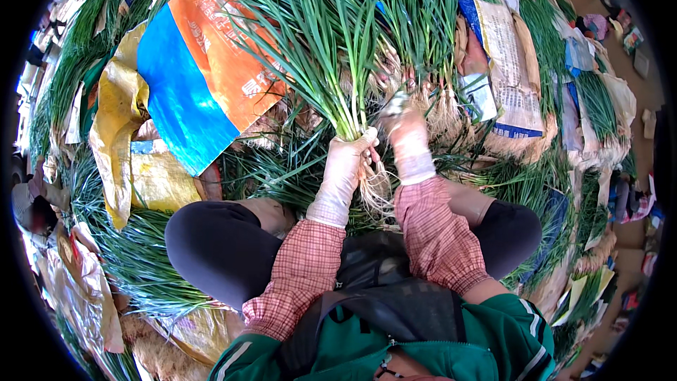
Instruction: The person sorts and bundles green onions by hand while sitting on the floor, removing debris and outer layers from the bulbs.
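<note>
My left hand (347, 162), in a pale glove, is closed round the lower stems of a bunch of green onions (347, 109). The long leaves fan up and away to the far left, and pale stringy roots (376, 187) hang below the fist. Just right of it, my right hand (403, 125), also gloved, is smeared by motion, so its fingers cannot be made out. Close beyond the right hand lie more green onions (427, 42), their roots (441, 109) toward me. Checked sleeve covers reach over both forearms.
An orange and blue printed sack (190, 77) and a yellow sack (120, 120) lie to the left. A white sack with blue edges (504, 63) covers bundles at the right. Loose leaves (268, 169) lie before my crossed legs. Other people sit at the far left edge (35, 201).
</note>
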Action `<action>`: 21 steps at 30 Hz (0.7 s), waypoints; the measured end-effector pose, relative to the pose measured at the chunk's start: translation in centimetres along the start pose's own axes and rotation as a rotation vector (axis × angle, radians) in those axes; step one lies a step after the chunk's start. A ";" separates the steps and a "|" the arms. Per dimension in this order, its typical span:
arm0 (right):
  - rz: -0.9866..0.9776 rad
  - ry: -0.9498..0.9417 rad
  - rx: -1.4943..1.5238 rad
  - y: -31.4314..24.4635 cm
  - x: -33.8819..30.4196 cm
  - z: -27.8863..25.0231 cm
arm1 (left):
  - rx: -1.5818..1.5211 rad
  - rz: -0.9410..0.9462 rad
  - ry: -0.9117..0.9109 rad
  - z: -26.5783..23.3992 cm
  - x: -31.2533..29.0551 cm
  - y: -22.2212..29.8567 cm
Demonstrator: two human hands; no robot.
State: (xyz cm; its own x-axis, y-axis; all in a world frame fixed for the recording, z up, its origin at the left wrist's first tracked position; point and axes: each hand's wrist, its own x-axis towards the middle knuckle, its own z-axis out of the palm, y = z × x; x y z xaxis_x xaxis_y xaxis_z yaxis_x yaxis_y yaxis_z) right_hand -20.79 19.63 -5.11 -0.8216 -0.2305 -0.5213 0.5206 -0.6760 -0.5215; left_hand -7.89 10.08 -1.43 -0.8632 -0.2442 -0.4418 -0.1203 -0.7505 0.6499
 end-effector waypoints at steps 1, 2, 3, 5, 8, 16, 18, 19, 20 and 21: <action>-0.072 0.025 -0.095 -0.8 0.0 0.5 | 0.020 0.016 0.036 0.1 -0.2 0.3; -0.143 0.059 -0.190 -1.7 -0.1 0.9 | 0.018 0.001 0.026 0.1 -0.4 0.4; -0.212 -0.039 -0.339 -2.2 -0.1 1.1 | 0.014 -0.014 0.013 0.3 -0.4 0.4; -0.141 -0.114 -0.804 -0.3 -3.8 5.0 | 0.025 -0.040 0.013 -0.7 -0.7 0.6; -0.148 -0.227 -0.776 0.5 -2.8 3.7 | 0.058 -0.110 -0.034 -0.5 -0.5 0.4; 0.123 -0.267 -0.663 2.1 -3.8 3.0 | -0.125 -0.163 -0.167 -1.6 -1.2 1.8; 0.175 -0.075 -0.427 3.5 -2.0 2.9 | -0.143 -0.163 -0.164 -2.2 -1.5 2.1; 0.081 -0.043 -0.228 1.8 0.8 0.1 | -0.201 -0.208 -0.247 -0.8 -1.7 2.1; -0.019 -0.029 -0.031 -0.2 3.4 -2.8 | -0.260 -0.256 -0.330 0.7 -2.2 2.2; -0.062 0.229 0.137 0.0 1.4 0.6 | -0.315 -0.266 -0.342 -0.4 -3.2 3.3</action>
State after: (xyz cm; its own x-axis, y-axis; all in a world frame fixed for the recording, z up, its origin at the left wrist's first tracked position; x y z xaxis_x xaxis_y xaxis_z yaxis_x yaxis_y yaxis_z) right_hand -22.02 18.91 -5.44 -0.7688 -0.0325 -0.6386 0.4220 -0.7761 -0.4686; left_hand -5.37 8.18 1.89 -0.9397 0.1541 -0.3053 -0.2491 -0.9201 0.3023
